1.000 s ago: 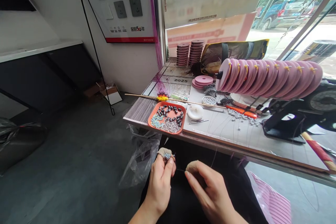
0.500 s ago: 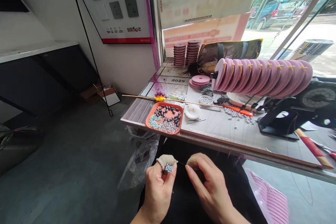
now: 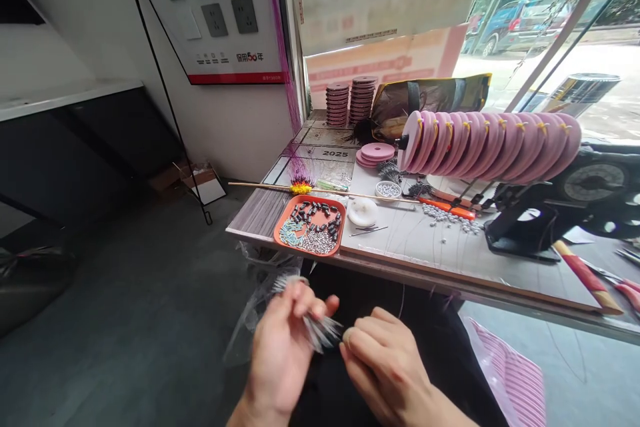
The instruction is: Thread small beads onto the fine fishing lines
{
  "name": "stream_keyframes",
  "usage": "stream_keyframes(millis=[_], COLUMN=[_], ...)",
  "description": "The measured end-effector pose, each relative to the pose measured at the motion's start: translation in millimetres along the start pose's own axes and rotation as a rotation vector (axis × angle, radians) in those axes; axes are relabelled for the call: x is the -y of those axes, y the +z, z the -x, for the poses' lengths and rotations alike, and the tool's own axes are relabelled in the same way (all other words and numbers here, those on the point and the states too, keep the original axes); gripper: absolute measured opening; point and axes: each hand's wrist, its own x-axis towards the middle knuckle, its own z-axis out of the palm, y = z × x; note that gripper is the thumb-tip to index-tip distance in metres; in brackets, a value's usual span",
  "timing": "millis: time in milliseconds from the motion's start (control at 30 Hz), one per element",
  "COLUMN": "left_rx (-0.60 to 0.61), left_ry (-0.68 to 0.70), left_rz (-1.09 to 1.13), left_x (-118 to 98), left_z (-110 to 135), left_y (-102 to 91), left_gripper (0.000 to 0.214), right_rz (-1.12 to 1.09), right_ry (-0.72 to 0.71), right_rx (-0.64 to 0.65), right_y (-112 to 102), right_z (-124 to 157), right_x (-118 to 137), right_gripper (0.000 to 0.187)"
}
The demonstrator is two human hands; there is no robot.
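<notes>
Round pink discs (image 3: 490,140) stand above the wooden surface (image 3: 450,260). Below it, my left hand (image 3: 283,353) pinches a blurry grey bunch (image 3: 320,332); my right hand (image 3: 387,367) is pinched shut, just beside it.

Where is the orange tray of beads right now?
In the head view, the orange tray sits at the front left edge of the table, left of the white disc.

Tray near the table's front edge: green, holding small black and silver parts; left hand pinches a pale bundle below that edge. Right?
One thing is off: the tray is orange, not green. The head view shows it near the table's front edge, holding small black and silver parts, with the left hand pinching a pale bundle below that edge.
</notes>
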Motion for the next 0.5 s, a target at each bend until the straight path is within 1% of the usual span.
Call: stream_keyframes(millis=[67, 100, 133, 200, 233, 267, 367, 500], left_rx=[-0.087, -0.101, -0.073, 0.014, 0.039, 0.048, 0.032, 0.054], left_ry=[0.240, 0.291, 0.238, 0.033, -0.037, -0.073, -0.078, -0.072], left_rz=[0.003, -0.059, -0.144, -0.318, -0.382, -0.429, -0.502, -0.519], left_x=[-8.6, -9.3, -7.2, 4.1, 11.7, 19.2, 34.7, 37.8], left_z=[-7.2, -9.7, -10.9, -9.7, -7.8, -5.7, -0.8, -1.2], left_y=[-3.0, -5.6, -8.5, -13.3, -14.9, -15.9, -16.0, -15.1], left_gripper=[0.019, 0.015, 0.012, 0.020, 0.026, 0.031, 0.038, 0.034], right_rz=[-0.070, -0.122, -0.180, -0.297, -0.347, -0.387, -0.437, -0.443], right_ry=[0.034, 0.083, 0.147, 0.272, 0.312, 0.335, 0.357, 0.384], right_rx=[-0.013, -0.006, 0.006, 0.031, 0.040, 0.047, 0.072, 0.112], right_y=[-3.1, -3.5, -3.2, -0.8, 0.9, 2.5, 6.1, 7.9], right_z=[2.0, 3.0, 3.8, 4.7, 4.9, 4.9, 5.4, 7.3], right_x=[-0.5, -1.0, -1.7, -2.9, -3.4, -3.9, -4.8, -5.3], right_gripper=[0.026, 0.024, 0.022, 0.019, 0.019, 0.019, 0.022, 0.026])
